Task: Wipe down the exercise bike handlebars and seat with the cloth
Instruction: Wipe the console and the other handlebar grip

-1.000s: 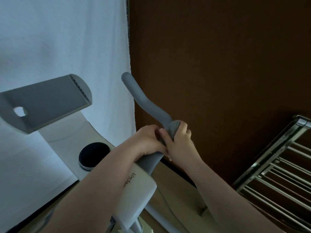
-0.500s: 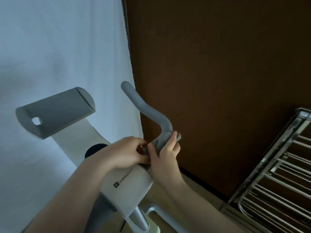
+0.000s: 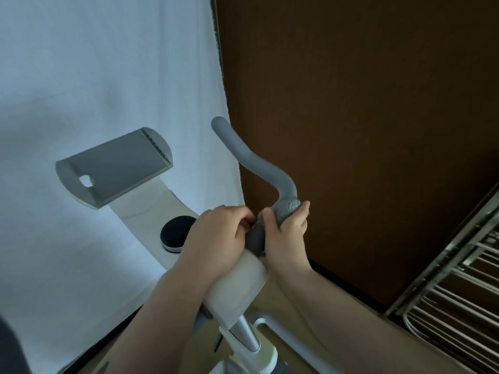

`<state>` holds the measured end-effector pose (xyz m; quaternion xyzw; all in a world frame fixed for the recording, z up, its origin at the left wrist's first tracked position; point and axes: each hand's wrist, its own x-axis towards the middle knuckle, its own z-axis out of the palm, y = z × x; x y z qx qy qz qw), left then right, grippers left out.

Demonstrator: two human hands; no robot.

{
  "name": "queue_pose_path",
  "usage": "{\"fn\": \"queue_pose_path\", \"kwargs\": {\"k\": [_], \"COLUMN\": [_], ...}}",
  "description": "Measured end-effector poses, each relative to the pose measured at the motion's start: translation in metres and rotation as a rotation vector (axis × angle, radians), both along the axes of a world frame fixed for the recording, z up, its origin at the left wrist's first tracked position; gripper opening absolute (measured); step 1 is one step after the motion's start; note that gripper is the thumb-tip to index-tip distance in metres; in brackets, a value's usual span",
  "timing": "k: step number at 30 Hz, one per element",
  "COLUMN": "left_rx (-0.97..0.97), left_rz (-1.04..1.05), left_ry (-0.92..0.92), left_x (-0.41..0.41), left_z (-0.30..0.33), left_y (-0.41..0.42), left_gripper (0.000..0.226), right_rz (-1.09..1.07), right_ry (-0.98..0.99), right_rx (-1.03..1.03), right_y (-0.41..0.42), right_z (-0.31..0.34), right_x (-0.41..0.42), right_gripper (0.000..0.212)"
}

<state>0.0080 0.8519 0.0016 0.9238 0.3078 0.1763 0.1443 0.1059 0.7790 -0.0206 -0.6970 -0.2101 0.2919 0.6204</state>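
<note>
The grey curved handlebar (image 3: pixel 253 160) of the exercise bike rises from the white frame (image 3: pixel 237 287) towards the upper left. A grey cloth (image 3: pixel 287 209) is wrapped round the bar's lower bend. My right hand (image 3: pixel 286 236) grips the cloth and the bar from the right side. My left hand (image 3: pixel 218 238) is closed round the bar's base just left of it, fingers touching the cloth's edge. The seat is out of view.
A grey tablet holder (image 3: pixel 116 168) and a black round knob (image 3: pixel 175 230) sit on the white console stem at left. A white sheet (image 3: pixel 94 76) hangs behind, a brown wall (image 3: pixel 364 103) to the right. A metal drying rack (image 3: pixel 459 306) stands at lower right.
Both hands stay on the bar's lower bend, and the cloth now sits just under the bend, wrapped round the bar. The camera has tilted, showing more of the bike's stem.
</note>
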Motion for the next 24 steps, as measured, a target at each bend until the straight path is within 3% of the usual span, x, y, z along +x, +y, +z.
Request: {"fn": "queue_pose_path", "kwargs": {"k": [8,18,22,24], "left_rx": [-0.012,-0.022,-0.006,-0.008], "left_rz": [0.001,-0.024,-0.025,-0.024], "left_ry": [0.023,0.051,0.031,0.039], "left_x": [0.0,0.002,-0.001,-0.001], "left_z": [0.002,0.001,0.001,0.001], "left_y": [-0.001,-0.001,-0.003,-0.003], "left_gripper": [0.021,0.021,0.021,0.022], "right_rz": [0.091,0.057,-0.096,-0.116], "right_ry": [0.107,0.137,0.121,0.148], "right_rx": [0.028,0.05,0.071,0.091], "right_y": [-0.011,-0.003,0.012,0.005], "right_z": [-0.015,-0.023,-0.014,-0.019], "right_x": [-0.023,-0.017,0.011,-0.001], "right_gripper": [0.085,0.083,0.073,0.048]}}
